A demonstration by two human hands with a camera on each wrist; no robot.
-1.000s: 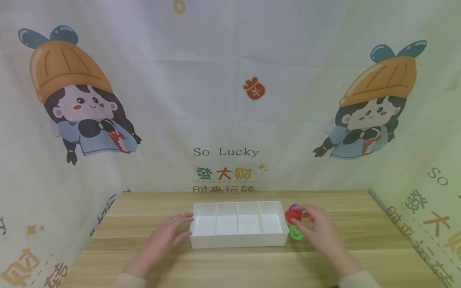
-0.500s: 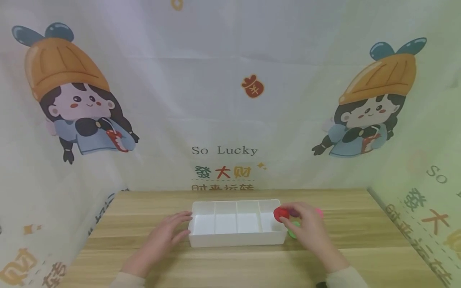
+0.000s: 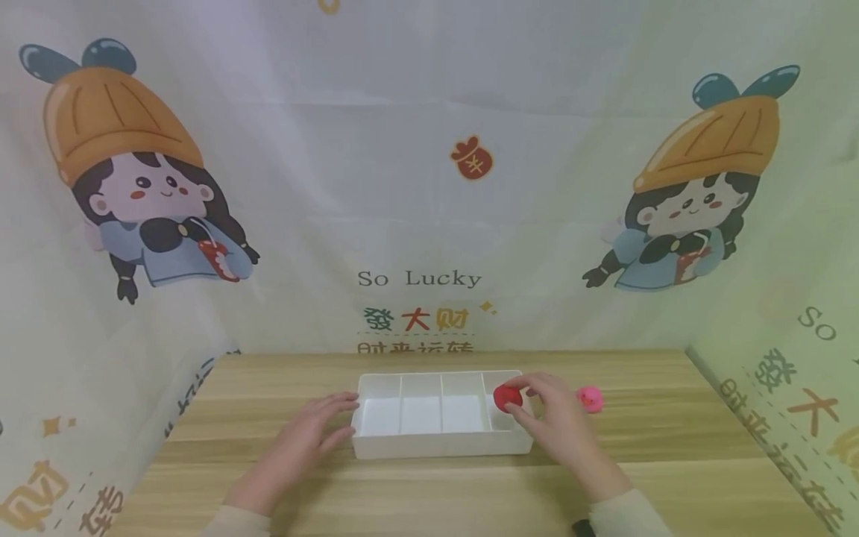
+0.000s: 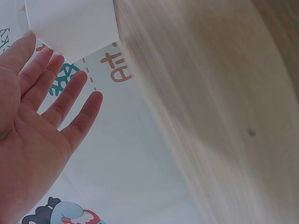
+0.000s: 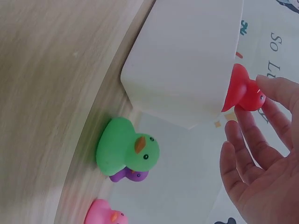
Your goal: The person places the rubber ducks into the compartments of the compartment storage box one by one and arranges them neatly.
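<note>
A red rubber duck (image 5: pixel 241 88) is pinched by its head between the thumb and fingers of my right hand (image 5: pixel 266 149). In the head view, the red duck shows over the rightmost compartment of a white divided box (image 3: pixel 443 445), with my right hand (image 3: pixel 560 414) above the box's right end. The box's wall hides the duck's lower part in the right wrist view. My left hand (image 3: pixel 314 432) has its fingers extended, fingertips right at the box's left end. From the left wrist view, the left hand (image 4: pixel 42 112) shows spread fingers beside the white box wall (image 4: pixel 74 28).
On the wooden table (image 3: pixel 416 496), right of the box, stand a green rubber duck (image 5: pixel 122 148), a purple duck (image 5: pixel 131 175) partly behind it and a pink duck (image 3: pixel 590 400). Thin dividers split the box into several compartments. A printed cloth (image 3: pixel 322 149) hangs behind the table.
My right hand has carried the red duck leftward, from beside the box to over its rightmost compartment. The pink duck has come into view behind the hand. My left hand stays at the box's left end.
</note>
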